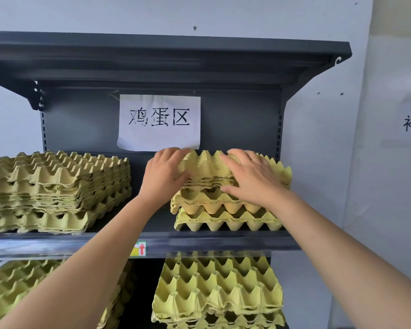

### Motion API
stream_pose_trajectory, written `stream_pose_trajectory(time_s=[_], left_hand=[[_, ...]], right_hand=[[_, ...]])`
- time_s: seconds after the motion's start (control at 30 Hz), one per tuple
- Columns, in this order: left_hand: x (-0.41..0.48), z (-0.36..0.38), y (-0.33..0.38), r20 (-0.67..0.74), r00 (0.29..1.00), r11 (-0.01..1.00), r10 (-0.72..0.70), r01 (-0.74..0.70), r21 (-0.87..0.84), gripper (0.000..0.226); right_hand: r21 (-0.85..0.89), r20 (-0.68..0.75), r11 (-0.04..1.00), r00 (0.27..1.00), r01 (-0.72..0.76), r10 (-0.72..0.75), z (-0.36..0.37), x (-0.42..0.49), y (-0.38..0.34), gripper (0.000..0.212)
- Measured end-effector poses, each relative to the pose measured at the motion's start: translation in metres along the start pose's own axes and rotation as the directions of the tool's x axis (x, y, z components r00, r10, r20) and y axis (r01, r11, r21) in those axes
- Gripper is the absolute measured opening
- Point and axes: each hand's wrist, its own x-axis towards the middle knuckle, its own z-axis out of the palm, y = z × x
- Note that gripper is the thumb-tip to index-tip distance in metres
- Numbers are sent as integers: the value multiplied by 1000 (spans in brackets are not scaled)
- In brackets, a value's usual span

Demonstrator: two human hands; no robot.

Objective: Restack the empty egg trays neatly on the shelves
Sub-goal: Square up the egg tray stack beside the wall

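Two tray stacks (57,191) (228,205) side by side on shelf (199,243)

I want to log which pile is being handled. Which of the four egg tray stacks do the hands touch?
The upper-right stack, under the paper sign. The left hand and right hand rest on it; the other three stacks are untouched.

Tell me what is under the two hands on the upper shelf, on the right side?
The left hand and right hand rest on a stack of yellow egg trays, which stands on the upper shelf. The hands cover part of the top tray.
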Motion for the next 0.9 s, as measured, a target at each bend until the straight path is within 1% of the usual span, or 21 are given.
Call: stream_pose_trajectory(time_s=[0.07,0.13,0.17,0.2,0.23,0.3,0.37,0.43,0.5,0.57,0.6,0.7,0.8,0.9], left_hand=[[-3,-1,-14,-78,995,994,-68,61,-86,45],[-7,0,-27,-71,983,946,-172,145,-289,41],[-9,1,-33,-25,973,895,-228,199,-400,42],[-10,2,-38,48,961,839,-274,263,-476,46],[-12,4,-44,129,944,797,-303,326,-508,53],[-13,9,-57,291,907,766,-304,414,-492,66],[-14,15,-62,410,875,752,-256,447,-484,74],[-15,17,-63,439,876,741,-198,427,-518,77],[-14,18,-63,410,896,731,-172,395,-556,74],[-11,19,-62,371,916,749,-149,350,-562,73],[-9,19,-62,354,926,775,-134,320,-544,74],[0,20,-60,295,954,875,-56,189,-445,84],[13,19,-47,239,971,936,1,83,-341,86],[25,17,-32,249,968,987,37,4,-163,85]], right_hand=[[-21,-20,999,999,27,-28,0,9,-19,84],[-79,-15,995,998,55,-56,2,21,-38,90],[-107,5,993,998,59,-59,3,28,-47,92],[-124,39,991,998,49,-45,4,34,-54,93],[-136,85,990,996,26,-14,6,41,-61,94],[-157,181,987,981,-37,66,8,52,-70,97],[-178,230,982,967,-70,111,9,58,-76,95],[-171,230,983,967,-74,112,8,61,-79,91],[-155,209,985,972,-77,109,6,60,-78,89],[-137,184,987,978,-78,103,1,55,-74,88],[-132,173,988,980,-79,101,-3,53,-72,88],[-110,157,991,983,-79,95,-15,45,-57,88],[-96,147,993,985,-74,87,-25,32,-35,89],[-108,128,993,990,-48,62,-30,15,-13,92]])
